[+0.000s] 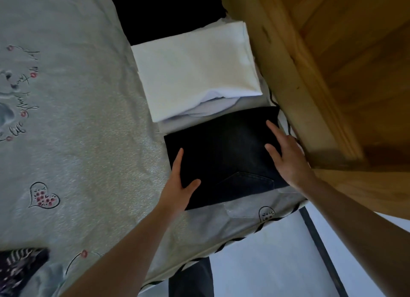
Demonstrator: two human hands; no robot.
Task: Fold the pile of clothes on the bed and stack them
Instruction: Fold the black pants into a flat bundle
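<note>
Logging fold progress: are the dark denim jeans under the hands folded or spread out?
Folded. The dark denim jeans form a compact rectangle with a back pocket showing, both hands flat on it.

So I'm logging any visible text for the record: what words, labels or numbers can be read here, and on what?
Bedspread: looping black script printed near its left edge, too distorted to read.
Folded black jeans, white stack, black garment: no label or text visible.
</note>
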